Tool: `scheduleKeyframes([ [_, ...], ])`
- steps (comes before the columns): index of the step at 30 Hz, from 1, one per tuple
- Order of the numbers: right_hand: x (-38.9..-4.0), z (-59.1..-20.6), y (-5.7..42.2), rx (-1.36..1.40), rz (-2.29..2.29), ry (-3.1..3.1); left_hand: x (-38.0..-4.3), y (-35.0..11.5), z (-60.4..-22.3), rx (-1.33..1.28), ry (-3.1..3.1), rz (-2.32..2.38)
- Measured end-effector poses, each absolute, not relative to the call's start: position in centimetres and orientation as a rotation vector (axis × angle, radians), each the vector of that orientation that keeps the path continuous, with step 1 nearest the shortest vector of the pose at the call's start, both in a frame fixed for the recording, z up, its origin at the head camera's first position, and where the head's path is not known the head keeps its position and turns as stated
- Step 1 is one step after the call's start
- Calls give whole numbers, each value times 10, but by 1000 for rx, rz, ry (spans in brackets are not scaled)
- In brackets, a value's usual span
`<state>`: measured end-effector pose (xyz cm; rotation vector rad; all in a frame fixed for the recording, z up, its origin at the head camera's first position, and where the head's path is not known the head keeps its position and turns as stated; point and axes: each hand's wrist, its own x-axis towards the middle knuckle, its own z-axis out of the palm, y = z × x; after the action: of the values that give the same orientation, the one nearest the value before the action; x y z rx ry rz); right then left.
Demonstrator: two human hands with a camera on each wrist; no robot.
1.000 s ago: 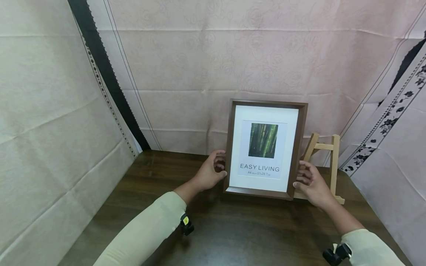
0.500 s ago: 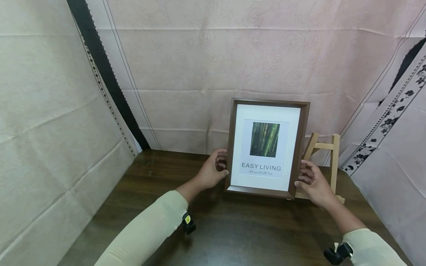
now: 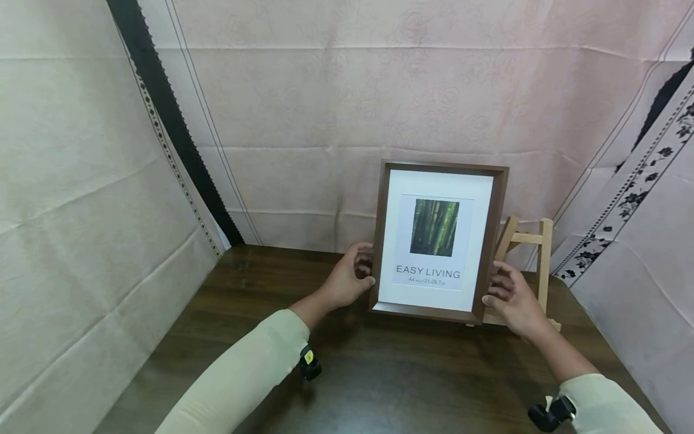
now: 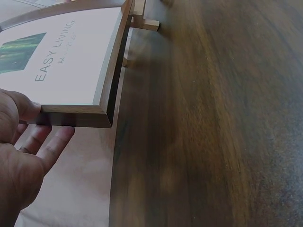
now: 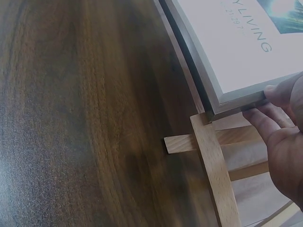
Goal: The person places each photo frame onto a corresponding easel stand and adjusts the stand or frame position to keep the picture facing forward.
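Note:
A brown picture frame with a white mat, a bamboo picture and the words EASY LIVING is held nearly upright toward the back of the table. My left hand grips its left edge, thumb on the front side and fingers behind, as the left wrist view shows. On the opposite edge my right hand pinches the frame the same way near its lower corner. Behind and to the right stands a small light-wood easel, partly hidden by the frame and right hand. In the right wrist view the frame's lower corner overlaps the easel's front bar.
The dark wooden table stretches in front of the frame. Pale cloth hangs behind, with more cloth on the left and right sides. Black wrist cameras sit on both sleeves.
The picture frame has shifted slightly to the right in both hands, covering a little more of the easel. The easel stays in place.

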<state>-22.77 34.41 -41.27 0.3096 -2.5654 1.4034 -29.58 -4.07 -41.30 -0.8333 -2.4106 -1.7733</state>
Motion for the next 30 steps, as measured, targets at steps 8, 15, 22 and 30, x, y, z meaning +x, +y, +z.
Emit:
scheduleKeyframes([
  [8, -227, -412, 345, 302, 1408, -2554, -298, -38, -414, -848, -2383, -1791],
  [15, -228, -412, 344, 291, 1403, -2553, -298, -37, -413, -846, -2385, -1792],
  [22, -228, -412, 345, 291, 1408, -2545, -300, -35, -413, -832, -2421, -1768],
  [30, -229, -411, 348, 312, 1435, -2516, -302, -32, -413, -820, -2431, -1752],
])
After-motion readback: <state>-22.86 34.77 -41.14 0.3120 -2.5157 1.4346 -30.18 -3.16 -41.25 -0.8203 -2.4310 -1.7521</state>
